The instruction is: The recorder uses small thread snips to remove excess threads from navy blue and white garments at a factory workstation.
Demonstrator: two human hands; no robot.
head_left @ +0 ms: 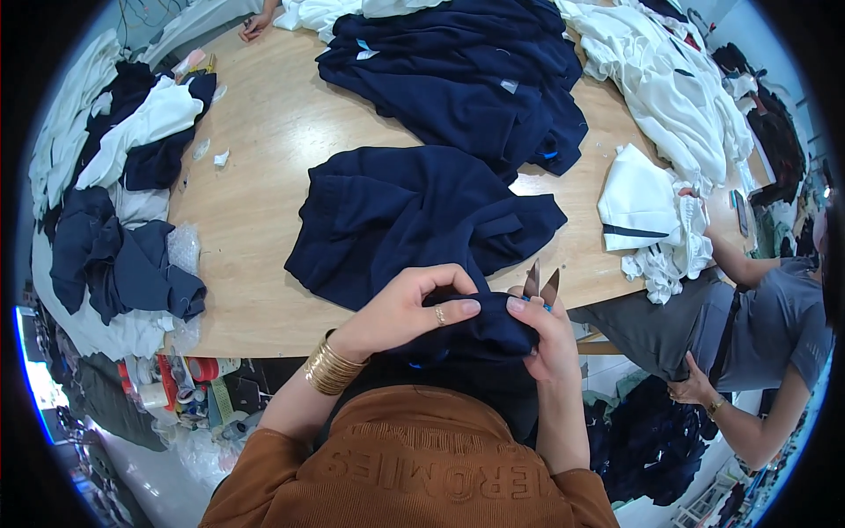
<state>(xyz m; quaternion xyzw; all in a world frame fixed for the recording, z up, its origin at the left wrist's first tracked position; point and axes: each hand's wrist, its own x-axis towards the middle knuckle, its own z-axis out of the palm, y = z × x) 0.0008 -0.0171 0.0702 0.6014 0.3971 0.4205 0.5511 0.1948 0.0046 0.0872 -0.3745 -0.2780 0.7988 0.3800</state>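
Observation:
A navy sweatshirt lies spread on the table in front of me, its ribbed band toward the left. Its near part is bunched up over the table's front edge. My left hand pinches the bunched cloth between thumb and fingers. Close beside it, my right hand grips the same cloth with the thumb on top. A pair of thread snips is also held in my right hand, the two pointed blades apart and pointing away from me. Folds hide some of my fingertips and most of the snips' handle.
Beyond lies a pile of navy garments. White garments cover the far right; dark and white clothes heap at the left. At right, a co-worker sits by a white garment. Another person's hand shows far left.

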